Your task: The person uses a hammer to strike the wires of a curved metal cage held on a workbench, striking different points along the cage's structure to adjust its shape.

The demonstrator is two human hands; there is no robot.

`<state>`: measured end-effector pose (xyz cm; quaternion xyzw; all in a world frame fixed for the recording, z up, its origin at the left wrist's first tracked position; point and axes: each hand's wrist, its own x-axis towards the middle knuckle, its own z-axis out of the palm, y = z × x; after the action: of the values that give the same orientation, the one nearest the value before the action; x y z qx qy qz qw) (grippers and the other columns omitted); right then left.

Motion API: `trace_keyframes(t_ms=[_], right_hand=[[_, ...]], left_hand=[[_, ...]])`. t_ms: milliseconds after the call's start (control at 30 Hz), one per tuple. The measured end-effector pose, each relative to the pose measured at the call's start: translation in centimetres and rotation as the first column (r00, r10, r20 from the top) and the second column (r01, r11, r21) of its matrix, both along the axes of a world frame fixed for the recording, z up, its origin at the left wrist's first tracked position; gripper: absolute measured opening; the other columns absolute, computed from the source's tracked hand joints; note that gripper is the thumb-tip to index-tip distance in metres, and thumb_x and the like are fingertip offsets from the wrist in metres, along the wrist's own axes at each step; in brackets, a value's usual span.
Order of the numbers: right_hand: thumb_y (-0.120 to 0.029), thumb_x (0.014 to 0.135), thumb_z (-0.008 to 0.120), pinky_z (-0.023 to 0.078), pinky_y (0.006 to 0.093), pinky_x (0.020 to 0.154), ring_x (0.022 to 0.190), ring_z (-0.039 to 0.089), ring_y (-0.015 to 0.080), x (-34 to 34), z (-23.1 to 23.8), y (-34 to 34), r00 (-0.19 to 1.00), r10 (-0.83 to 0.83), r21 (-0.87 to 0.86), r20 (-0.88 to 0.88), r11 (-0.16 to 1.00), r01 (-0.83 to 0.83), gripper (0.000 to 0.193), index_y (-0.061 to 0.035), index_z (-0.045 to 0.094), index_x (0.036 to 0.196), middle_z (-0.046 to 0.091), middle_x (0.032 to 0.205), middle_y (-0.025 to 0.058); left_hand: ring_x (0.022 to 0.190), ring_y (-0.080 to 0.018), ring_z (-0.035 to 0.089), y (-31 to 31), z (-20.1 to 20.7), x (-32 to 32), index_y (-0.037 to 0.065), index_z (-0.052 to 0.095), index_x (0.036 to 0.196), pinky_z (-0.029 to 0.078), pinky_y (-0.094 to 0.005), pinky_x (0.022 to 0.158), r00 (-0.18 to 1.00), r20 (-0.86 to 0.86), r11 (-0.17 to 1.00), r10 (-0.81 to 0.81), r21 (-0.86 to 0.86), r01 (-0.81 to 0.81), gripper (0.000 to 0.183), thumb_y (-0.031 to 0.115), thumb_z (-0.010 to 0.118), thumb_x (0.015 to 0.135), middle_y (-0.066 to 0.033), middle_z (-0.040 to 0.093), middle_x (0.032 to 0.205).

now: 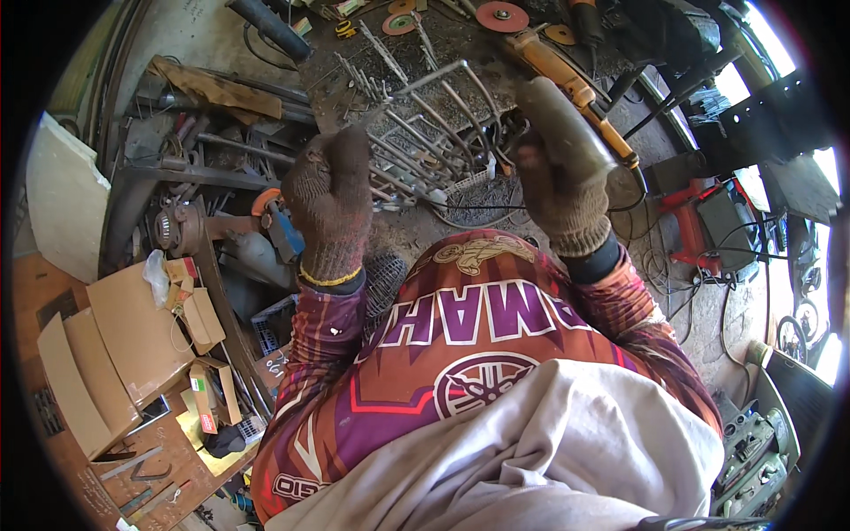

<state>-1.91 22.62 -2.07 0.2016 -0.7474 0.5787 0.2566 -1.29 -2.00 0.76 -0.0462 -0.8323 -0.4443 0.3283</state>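
Observation:
Both my hands wear dirty knitted work gloves and are raised in front of my chest. My left hand [333,190] is closed in a fist beside a metal rack of bent rods [447,106]. Whether it grips a rod is hidden by the glove. My right hand [567,199] is closed around a smooth grey-brown cylinder [567,124], which tilts up and away to the left; its kind is not clear. Just beyond that hand lies an orange angle grinder [567,75] with its cable.
Grinding discs [502,16] lie at the far edge. On the left stand a bench vise [177,226], steel bars and an open cardboard box [133,345]. A red-and-grey machine [708,221] sits on the right, with cables trailing over the concrete floor [708,305].

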Motion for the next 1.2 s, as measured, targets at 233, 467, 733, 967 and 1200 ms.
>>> trace_keyframes(t_ms=[233, 467, 733, 967, 1200], right_hand=[[-0.024, 0.086, 0.068, 0.054, 0.0402, 0.071, 0.084, 0.068, 0.0347, 0.9, 2.8, -0.6, 0.976, 0.055, 0.175, 0.209, 0.98, -0.092, 0.046, -0.0038, 0.052, 0.123, 0.067, 0.092, 0.0185], [-0.015, 0.094, 0.056, 0.05, 0.0338, 0.078, 0.085, 0.063, 0.0241, 2.6, 3.6, 2.1, 0.866, 0.48, -0.496, -0.138, 0.724, -0.48, 0.037, -0.0005, 0.048, 0.127, 0.066, 0.094, 0.0134], [-0.015, 0.093, 0.059, 0.049, 0.033, 0.082, 0.094, 0.063, 0.0236, 1.4, 3.2, -0.3, 0.98, 0.177, 0.067, 0.092, 0.981, -0.184, 0.04, -0.0008, 0.048, 0.129, 0.065, 0.106, 0.0147], [-0.023, 0.09, 0.065, 0.053, 0.0397, 0.073, 0.088, 0.068, 0.0339, 1.2, 2.4, -1.0, 0.974, 0.091, 0.14, 0.205, 0.983, -0.122, 0.041, -0.005, 0.052, 0.124, 0.067, 0.1, 0.0185], [-0.02, 0.089, 0.066, 0.053, 0.0408, 0.071, 0.083, 0.068, 0.0318, 0.9, 2.9, -1.1, 0.959, 0.018, 0.219, 0.283, 0.972, -0.083, 0.039, -0.0059, 0.053, 0.123, 0.067, 0.094, 0.0184]], left_hand=[[0.058, -0.0153, 0.054, -0.9, 0.4, -0.2, -0.001, 0.064, 0.082, 0.043, -0.0319, 0.055, 0.999, 0.035, 1.0, 0.018, -0.014, -0.018, 0.025, 0.022, 0.067, 0.09, -0.0084, 0.06, 0.065], [0.066, -0.014, 0.06, -1.3, 0.8, -0.1, 0.002, 0.065, 0.083, 0.043, -0.0341, 0.058, 0.999, -0.03, 0.979, 0.023, -0.199, -0.029, 0.021, 0.019, 0.058, 0.093, -0.01, 0.063, 0.073], [0.06, -0.0206, 0.061, -1.0, 2.6, -0.2, -0.002, 0.066, 0.085, 0.044, -0.0343, 0.056, 0.987, 0.121, 0.984, 0.11, -0.151, -0.091, 0.029, 0.027, 0.067, 0.09, -0.0133, 0.064, 0.068], [0.058, -0.017, 0.053, -0.5, 2.9, -0.3, -0.001, 0.067, 0.084, 0.04, -0.034, 0.055, 0.988, 0.147, 0.985, 0.049, -0.173, -0.023, 0.032, 0.029, 0.06, 0.093, -0.0093, 0.061, 0.067], [0.056, -0.02, 0.055, -0.2, 3.2, -0.1, -0.001, 0.065, 0.083, 0.042, -0.0338, 0.053, 0.995, 0.081, 0.972, 0.064, -0.229, -0.044, 0.023, 0.02, 0.065, 0.091, -0.0109, 0.06, 0.066]])
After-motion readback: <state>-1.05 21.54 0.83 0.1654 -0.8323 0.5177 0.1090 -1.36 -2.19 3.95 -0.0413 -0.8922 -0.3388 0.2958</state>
